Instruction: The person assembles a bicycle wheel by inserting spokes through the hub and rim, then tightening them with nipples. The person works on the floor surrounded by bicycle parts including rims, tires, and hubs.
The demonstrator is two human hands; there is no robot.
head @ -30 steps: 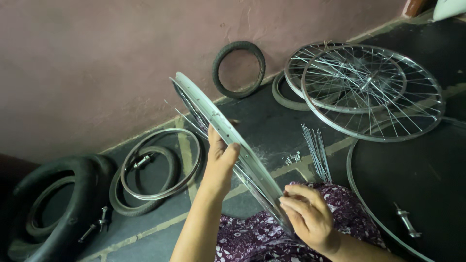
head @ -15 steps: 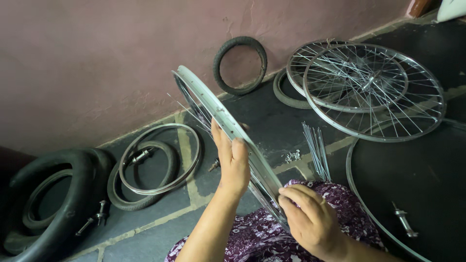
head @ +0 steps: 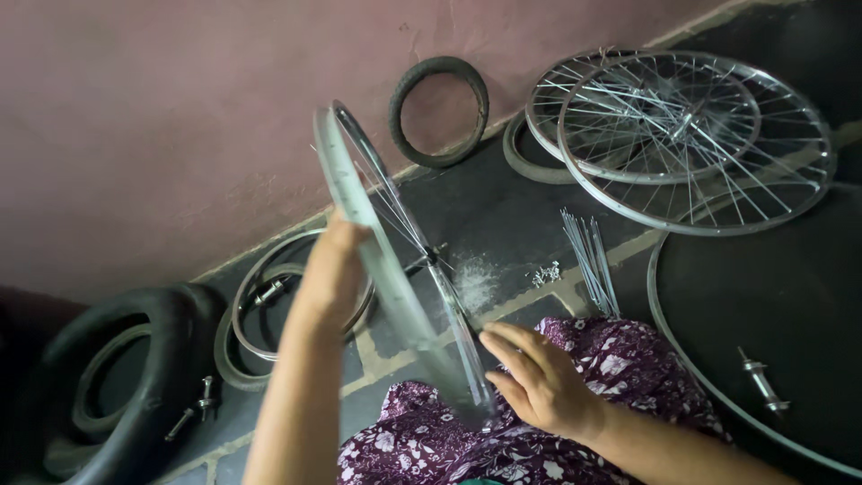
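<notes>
Your left hand (head: 334, 274) has its grip wrapped over the edge of the bare wheel rim (head: 377, 260), fingers curled on the far side where you cannot see them, so the hand is closed on the metal about halfway along its visible arc. Your right hand (head: 539, 382) sits lower, near the bottom of the same rim; its fingers are stretched out and loosely spread beside the rim and its thin spokes (head: 422, 247), and you cannot tell whether they pinch a spoke or only rest against one. The rim stands nearly on edge, tilted, its top end pointing toward the pink wall (head: 180, 117) and its lower end down over your lap, which is covered in purple floral cloth (head: 611, 359).

Just beyond your right hand, a bundle of loose spokes (head: 588, 256) lies on the dark floor (head: 503, 198), with a scatter of small metal nipples (head: 545, 274) beside it. Farther right, 2 spoked wheels (head: 691, 126) lie flat, overlapping, on top of a tyre (head: 530, 157). A small black tyre (head: 440, 110) leans against the wall behind the rim. At the right edge a large bare hoop (head: 669, 337) lies on the floor, and an axle (head: 763, 382) rests inside it.

To the left of your left arm, 2 rings of rim and rubber (head: 256, 310) lie stacked on the floor. Beyond them, a thick black tyre (head: 135, 386) lies at the lower left, with another axle (head: 193, 409) just beside it.

No packages, labels or signs show clearly enough to describe.
</notes>
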